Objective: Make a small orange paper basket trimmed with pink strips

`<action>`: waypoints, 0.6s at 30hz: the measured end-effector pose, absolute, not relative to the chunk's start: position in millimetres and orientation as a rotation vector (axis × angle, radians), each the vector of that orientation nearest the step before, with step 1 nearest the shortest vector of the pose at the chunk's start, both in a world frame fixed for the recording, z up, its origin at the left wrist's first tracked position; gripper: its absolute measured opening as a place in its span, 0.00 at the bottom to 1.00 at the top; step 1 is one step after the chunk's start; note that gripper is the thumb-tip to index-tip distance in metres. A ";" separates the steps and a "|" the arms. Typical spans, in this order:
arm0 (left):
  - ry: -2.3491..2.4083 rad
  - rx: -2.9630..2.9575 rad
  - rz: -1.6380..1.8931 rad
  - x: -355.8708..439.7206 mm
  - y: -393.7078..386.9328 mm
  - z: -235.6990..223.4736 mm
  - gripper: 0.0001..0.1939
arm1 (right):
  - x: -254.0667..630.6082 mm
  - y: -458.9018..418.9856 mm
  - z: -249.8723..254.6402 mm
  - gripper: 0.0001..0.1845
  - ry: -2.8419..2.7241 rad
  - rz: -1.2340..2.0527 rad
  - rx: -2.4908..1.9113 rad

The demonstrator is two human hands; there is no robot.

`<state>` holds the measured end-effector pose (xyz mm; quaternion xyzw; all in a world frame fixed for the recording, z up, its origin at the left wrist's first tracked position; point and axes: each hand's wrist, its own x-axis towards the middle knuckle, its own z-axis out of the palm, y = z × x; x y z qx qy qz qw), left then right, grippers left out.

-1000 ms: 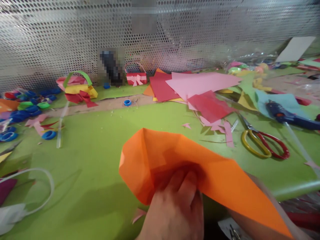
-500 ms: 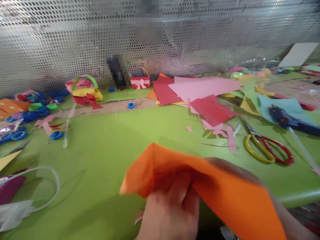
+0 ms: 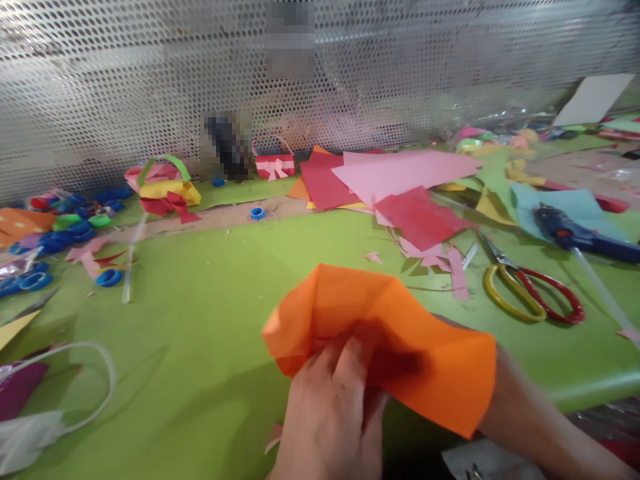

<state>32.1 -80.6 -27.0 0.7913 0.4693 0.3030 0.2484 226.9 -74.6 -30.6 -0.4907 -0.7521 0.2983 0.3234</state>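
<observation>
An orange sheet (image 3: 360,293), bent and folded over at its left end, is held up above the green tabletop. My left hand (image 3: 327,400) is closed on it from below, fingers pressed into the inner side of the fold. Behind the sheet is my right hand (image 3: 453,323); only a sliver of it shows, and its fingers are hidden. The right forearm (image 3: 535,407) comes in from the lower right, past the sheet's free corner. To the right lie scissors (image 3: 530,293) with one yellow and one red handle.
A dark blue glue gun (image 3: 575,233) lies at right on light-blue sheet. Pink sheets (image 3: 400,175) and red sheets (image 3: 425,217) are piled at the back. Small craft baskets (image 3: 173,192) stand near the perforated metal panel (image 3: 150,80). A white cable (image 3: 107,367) loops at left.
The orange sheet has lifted slightly and turned, its loose right end swinging up and inward. More of my right forearm now shows. My left hand stays on the fold.
</observation>
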 end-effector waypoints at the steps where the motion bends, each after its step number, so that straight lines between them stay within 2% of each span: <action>1: 1.219 2.160 0.829 31.3 -79.2 -25.8 0.16 | 228.8 -73.8 -30.0 0.07 -1.974 0.852 -1.240; 4: 1.124 2.142 0.818 27.5 -76.3 -21.7 0.10 | 234.3 -70.3 -29.2 0.10 -1.989 1.027 -1.073; 8: 1.164 2.155 0.753 20.9 -76.7 -21.4 0.11 | 233.4 -67.1 -31.9 0.13 -2.041 0.884 -1.207; 11: 1.171 2.186 0.739 17.1 -77.6 -23.1 0.12 | 229.2 -67.0 -32.2 0.15 -2.077 0.918 -1.199; 14: 1.228 2.180 0.756 15.9 -78.0 -24.1 0.10 | 228.6 -67.2 -28.1 0.15 -2.123 0.981 -1.119; 18: 1.215 2.148 0.772 18.2 -77.8 -24.0 0.08 | 230.5 -66.6 -22.8 0.14 -2.188 0.817 -1.084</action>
